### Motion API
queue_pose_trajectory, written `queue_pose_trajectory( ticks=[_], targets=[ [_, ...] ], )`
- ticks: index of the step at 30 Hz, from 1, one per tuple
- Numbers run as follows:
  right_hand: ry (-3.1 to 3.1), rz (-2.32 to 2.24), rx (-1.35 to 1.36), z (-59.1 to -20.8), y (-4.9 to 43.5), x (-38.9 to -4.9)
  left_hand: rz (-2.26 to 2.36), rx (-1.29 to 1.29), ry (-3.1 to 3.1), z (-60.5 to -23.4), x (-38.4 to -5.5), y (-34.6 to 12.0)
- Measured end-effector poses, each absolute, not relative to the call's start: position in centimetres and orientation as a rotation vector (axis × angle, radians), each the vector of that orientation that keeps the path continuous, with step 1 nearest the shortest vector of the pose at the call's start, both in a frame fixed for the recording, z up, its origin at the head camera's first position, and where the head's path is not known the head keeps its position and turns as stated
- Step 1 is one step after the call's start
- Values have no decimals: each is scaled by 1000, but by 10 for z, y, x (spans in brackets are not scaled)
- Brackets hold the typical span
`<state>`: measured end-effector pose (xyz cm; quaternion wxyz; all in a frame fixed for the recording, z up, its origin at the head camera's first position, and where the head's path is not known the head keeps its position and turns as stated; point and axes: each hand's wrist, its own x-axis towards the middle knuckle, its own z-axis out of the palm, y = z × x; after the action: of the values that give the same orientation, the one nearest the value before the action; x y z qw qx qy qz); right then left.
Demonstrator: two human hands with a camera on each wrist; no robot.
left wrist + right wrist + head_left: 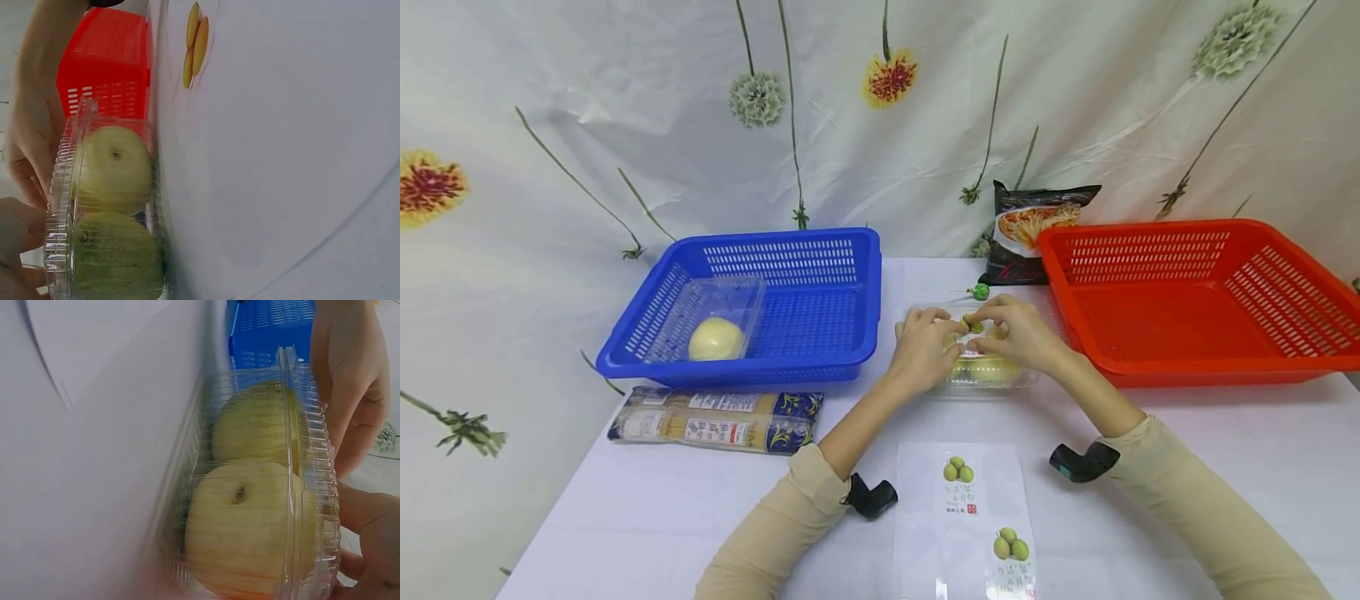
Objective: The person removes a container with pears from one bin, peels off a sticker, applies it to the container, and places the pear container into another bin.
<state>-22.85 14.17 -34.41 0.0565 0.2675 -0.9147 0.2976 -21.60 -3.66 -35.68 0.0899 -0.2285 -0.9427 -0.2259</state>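
Note:
A clear plastic clamshell box (981,385) stands closed between the two baskets. Yellow-green pears (119,262) sit inside it, with a paler round fruit (240,519) beside them. On its lid lies a small label (973,340) printed with green pears and red marks. My left hand (922,350) touches the label's left side, index finger and thumb spread apart. From the opposite side, my right hand (1018,332) presses the label with its index finger and thumb, also apart. The fingers partly cover the label.
A sheet of pear labels (955,533) lies in front. To the left, a blue basket (805,371) contains a clear tray with a pale round item; noodle packs (715,419) lie before it. A red basket (1195,371), black noodle bag (1026,229) and small green item (981,292) stand behind or right.

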Motion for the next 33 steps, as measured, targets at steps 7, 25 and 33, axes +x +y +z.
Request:
queue_pose_trajectory(
  ticks=[7,25,33],
  targets=[
    [-2845,723,872,-346,145,-231,-436,-787,-2988,-354,-222,-39],
    [-2887,553,849,-341,153,-221,-343,-777,-3030,-354,-231,-45],
    [-2790,674,793,-339,159,-184,-587,-592,-3021,-353,-246,-42]
  ],
)
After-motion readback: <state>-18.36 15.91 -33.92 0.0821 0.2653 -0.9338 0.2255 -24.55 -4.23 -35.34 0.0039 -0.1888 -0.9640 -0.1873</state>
